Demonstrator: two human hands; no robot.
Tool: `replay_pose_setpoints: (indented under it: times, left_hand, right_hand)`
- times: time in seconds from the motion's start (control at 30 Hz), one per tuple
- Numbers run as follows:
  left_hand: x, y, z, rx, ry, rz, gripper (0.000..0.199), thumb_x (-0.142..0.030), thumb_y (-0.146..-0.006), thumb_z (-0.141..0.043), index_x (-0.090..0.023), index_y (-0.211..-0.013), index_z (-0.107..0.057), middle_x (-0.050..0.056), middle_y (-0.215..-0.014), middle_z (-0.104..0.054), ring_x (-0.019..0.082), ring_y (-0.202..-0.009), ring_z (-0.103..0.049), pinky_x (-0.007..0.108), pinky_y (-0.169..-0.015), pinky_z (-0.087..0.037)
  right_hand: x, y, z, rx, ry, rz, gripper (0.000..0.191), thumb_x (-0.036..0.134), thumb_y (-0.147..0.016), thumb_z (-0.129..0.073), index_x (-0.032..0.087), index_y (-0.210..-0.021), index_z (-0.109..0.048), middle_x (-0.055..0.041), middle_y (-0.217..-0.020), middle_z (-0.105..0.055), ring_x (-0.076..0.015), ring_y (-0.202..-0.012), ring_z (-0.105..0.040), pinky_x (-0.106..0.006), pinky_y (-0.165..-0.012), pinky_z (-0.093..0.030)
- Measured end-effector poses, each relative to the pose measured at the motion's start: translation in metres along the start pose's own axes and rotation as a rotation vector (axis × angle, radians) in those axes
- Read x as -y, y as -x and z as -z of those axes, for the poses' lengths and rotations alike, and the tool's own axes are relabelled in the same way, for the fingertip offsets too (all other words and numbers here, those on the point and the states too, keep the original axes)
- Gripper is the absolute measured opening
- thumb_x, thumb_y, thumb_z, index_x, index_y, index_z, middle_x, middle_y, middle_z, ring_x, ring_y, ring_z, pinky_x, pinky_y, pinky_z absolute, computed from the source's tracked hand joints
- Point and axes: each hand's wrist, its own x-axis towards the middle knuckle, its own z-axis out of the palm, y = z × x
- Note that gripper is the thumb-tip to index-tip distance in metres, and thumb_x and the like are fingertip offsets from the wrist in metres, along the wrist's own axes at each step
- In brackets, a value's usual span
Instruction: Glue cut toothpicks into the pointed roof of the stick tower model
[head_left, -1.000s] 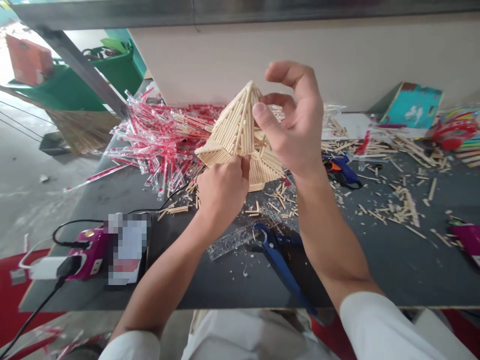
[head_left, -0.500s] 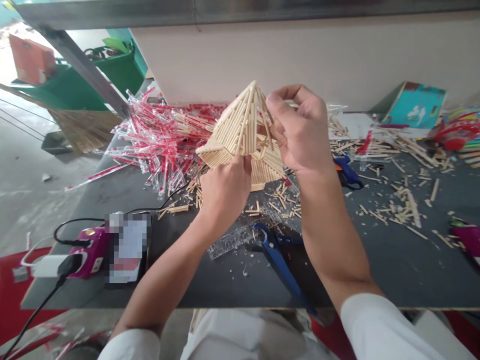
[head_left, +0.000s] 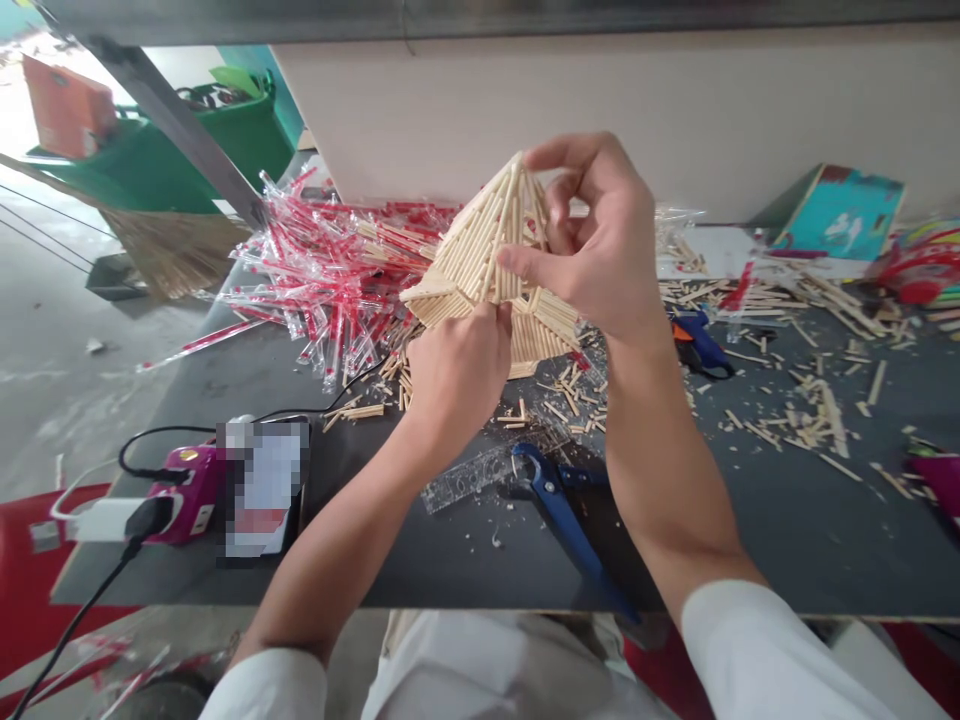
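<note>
A model built of thin wooden sticks (head_left: 476, 235) rises to a pointed peak and flares out into lower slanted panels. My left hand (head_left: 461, 360) is closed on its lower front edge, holding it above the bench. My right hand (head_left: 600, 230) grips the pointed part from the right. Its thumb presses on the front slats, its forefinger touches near the tip, and the other fingers curl behind the right edge. Whether a loose stick is between those fingers cannot be made out. Below lie a clear ruler (head_left: 465, 480) and a blue-handled cutter (head_left: 566, 530).
Red-and-clear plastic wrappers (head_left: 337, 270) are heaped behind on the left. Stick offcuts (head_left: 814, 430) litter the dark bench (head_left: 750, 540). A blue glue gun (head_left: 701, 345) lies at right. A phone (head_left: 262, 490) and a purple power adapter (head_left: 187, 490) with cords sit front left.
My right hand has shifted from the right-hand sticks onto the pointed part; its thumb is now on the front slats and its forefinger near the tip. My left hand keeps its hold.
</note>
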Motion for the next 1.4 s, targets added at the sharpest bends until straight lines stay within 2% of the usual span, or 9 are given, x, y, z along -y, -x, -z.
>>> replay_pose_setpoints:
  times: [0.07,0.13,0.23,0.4,0.6,0.83,1.03,1.27,1.4]
  left_hand:
    - [0.0,0.0,0.0,-0.005,0.0,0.001,0.044,-0.037,-0.11,-0.034,-0.017,-0.098,-0.071,0.008,-0.068,-0.069,0.018,-0.056,-0.06,0.032,-0.055,-0.029]
    - [0.001,-0.001,0.001,-0.004,-0.008,0.013,0.045,-0.037,-0.11,-0.033,-0.017,-0.097,-0.071,0.009,-0.069,-0.07,0.018,-0.058,-0.062,0.032,-0.056,-0.031]
    - [0.0,-0.002,0.001,0.0,-0.009,0.031,0.045,-0.038,-0.11,-0.034,-0.017,-0.097,-0.072,0.01,-0.071,-0.07,0.018,-0.06,-0.063,0.031,-0.058,-0.033]
    - [-0.001,-0.002,0.001,-0.013,-0.008,0.032,0.045,-0.038,-0.11,-0.032,-0.018,-0.098,-0.07,0.01,-0.072,-0.07,0.019,-0.06,-0.062,0.032,-0.058,-0.033]
    - [-0.005,0.0,-0.001,-0.002,-0.066,0.043,0.045,-0.036,-0.111,-0.028,-0.016,-0.099,-0.068,0.011,-0.074,-0.071,0.021,-0.061,-0.065,0.032,-0.058,-0.035]
    - [-0.014,0.003,-0.001,-0.047,-0.086,0.09,0.037,-0.032,-0.107,-0.035,-0.016,-0.096,-0.067,0.011,-0.071,-0.069,0.021,-0.06,-0.064,0.032,-0.058,-0.036]
    - [-0.018,0.001,-0.002,-0.039,-0.075,0.137,0.035,-0.03,-0.104,-0.036,-0.016,-0.094,-0.068,0.013,-0.074,-0.071,0.022,-0.063,-0.066,0.034,-0.062,-0.041]
    - [-0.021,-0.001,-0.008,-0.072,-0.043,0.211,0.038,-0.033,-0.103,-0.037,-0.017,-0.093,-0.069,0.014,-0.077,-0.073,0.025,-0.066,-0.068,0.036,-0.061,-0.04]
    - [-0.02,0.0,-0.009,-0.088,-0.052,0.199,0.038,-0.033,-0.103,-0.036,-0.018,-0.092,-0.07,0.012,-0.075,-0.073,0.023,-0.065,-0.067,0.034,-0.059,-0.036]
  right_hand:
    - [-0.001,0.0,-0.003,-0.021,0.026,-0.004,0.07,0.042,-0.063,-0.096,0.035,-0.122,-0.058,0.0018,-0.104,-0.058,-0.0076,-0.057,-0.034,-0.029,-0.05,-0.043]
    - [-0.001,0.001,-0.004,-0.007,0.047,-0.013,0.069,0.041,-0.066,-0.094,0.036,-0.124,-0.057,-0.0004,-0.121,-0.059,-0.0095,-0.064,-0.044,-0.03,-0.057,-0.05]
    - [-0.001,0.001,-0.003,0.001,0.077,-0.028,0.068,0.041,-0.067,-0.094,0.038,-0.124,-0.057,-0.0016,-0.131,-0.058,-0.0161,-0.083,-0.057,-0.035,-0.066,-0.056]
    - [-0.001,-0.002,-0.002,-0.003,0.045,0.027,0.068,0.027,-0.064,-0.095,0.035,-0.121,-0.058,-0.0033,-0.128,-0.059,-0.0208,-0.105,-0.057,-0.034,-0.064,-0.053]
    - [0.008,-0.002,-0.005,-0.028,0.013,-0.007,0.069,0.009,-0.06,-0.09,0.033,-0.117,-0.061,-0.0017,-0.128,-0.06,-0.0188,-0.106,-0.058,-0.031,-0.063,-0.054]
    - [0.014,0.0,-0.004,-0.023,0.032,-0.044,0.059,0.012,-0.064,-0.085,0.039,-0.11,-0.06,0.0019,-0.126,-0.061,-0.0213,-0.112,-0.06,-0.035,-0.066,-0.058]
    - [0.014,0.0,-0.004,-0.03,0.01,-0.033,0.062,0.008,-0.063,-0.083,0.038,-0.111,-0.059,0.0016,-0.127,-0.061,-0.0221,-0.115,-0.059,-0.036,-0.066,-0.057]
    - [0.009,-0.003,-0.005,-0.035,-0.035,-0.02,0.065,0.004,-0.06,-0.084,0.035,-0.112,-0.06,-0.0001,-0.124,-0.061,-0.0194,-0.107,-0.057,-0.034,-0.063,-0.053]
    - [0.006,-0.004,-0.005,-0.03,-0.075,-0.03,0.06,0.012,-0.063,-0.088,0.032,-0.112,-0.061,-0.0016,-0.122,-0.062,-0.0185,-0.1,-0.057,-0.033,-0.062,-0.051]
